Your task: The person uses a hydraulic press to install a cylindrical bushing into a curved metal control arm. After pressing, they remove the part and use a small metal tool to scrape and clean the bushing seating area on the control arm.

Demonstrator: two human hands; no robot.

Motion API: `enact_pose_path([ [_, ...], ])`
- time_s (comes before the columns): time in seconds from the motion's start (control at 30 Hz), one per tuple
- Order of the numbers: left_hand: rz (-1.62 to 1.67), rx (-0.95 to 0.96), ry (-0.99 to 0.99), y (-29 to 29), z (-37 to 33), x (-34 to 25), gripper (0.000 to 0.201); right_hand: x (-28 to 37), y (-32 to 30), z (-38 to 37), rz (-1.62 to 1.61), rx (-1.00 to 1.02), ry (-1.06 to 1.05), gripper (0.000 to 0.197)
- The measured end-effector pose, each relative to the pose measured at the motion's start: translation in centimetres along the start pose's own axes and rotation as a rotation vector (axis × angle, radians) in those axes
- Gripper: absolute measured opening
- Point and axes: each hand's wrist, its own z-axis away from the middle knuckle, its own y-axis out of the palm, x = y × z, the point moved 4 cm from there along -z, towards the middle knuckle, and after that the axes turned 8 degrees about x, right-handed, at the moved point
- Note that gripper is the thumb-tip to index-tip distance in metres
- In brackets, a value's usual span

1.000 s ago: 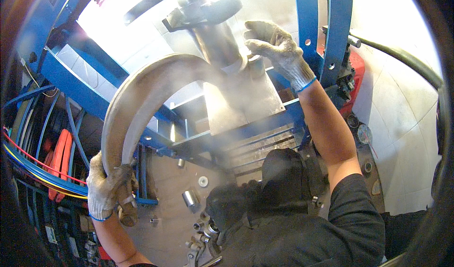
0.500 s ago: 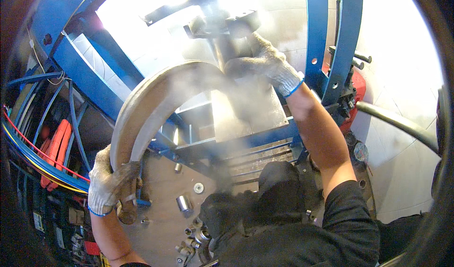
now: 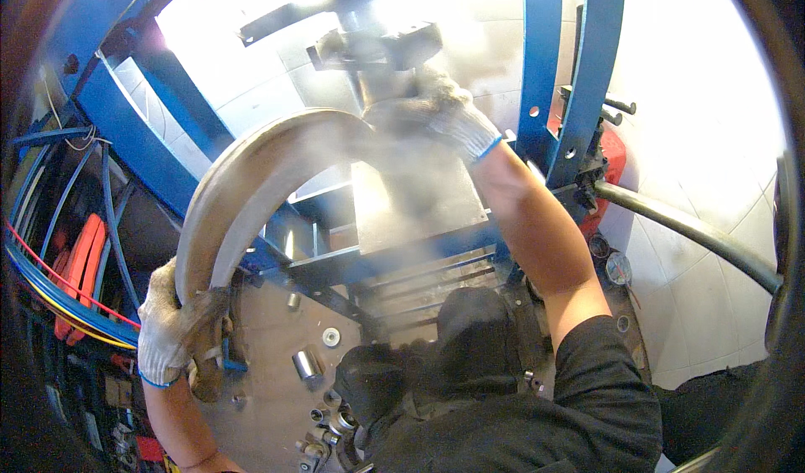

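We see blue frame bars [image 3: 579, 70] crowding the upper right, with open room at centre. The curved metal strip [image 3: 251, 179], dull grey, arches from lower left to upper centre. Our left hand [image 3: 172, 330] grips its lower end; our right hand [image 3: 440, 116] holds its upper end.

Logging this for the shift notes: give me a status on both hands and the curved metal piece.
Left hand gripping curved metal strip at lower end. Right hand on its top end at the press. Haze blurs contact.

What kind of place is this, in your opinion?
Probably a metalworking shop. A blue steel press frame stands over a curved metal piece held by gloved hands, with loose metal fittings lying below.
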Motion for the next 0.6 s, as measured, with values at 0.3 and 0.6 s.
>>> enact_pose_path([
  [0.3,-0.026,-0.009,0.178,-0.1,-0.9,1.7,0.062,2.5,0.4,2.8,-0.328,0.089,-0.1,0.037],
  [0.6,-0.187,-0.033,0.151,-0.2,0.0,-0.7,0.066,3.1,0.2,2.6,-0.115,-0.02,-0.174,0.065],
])
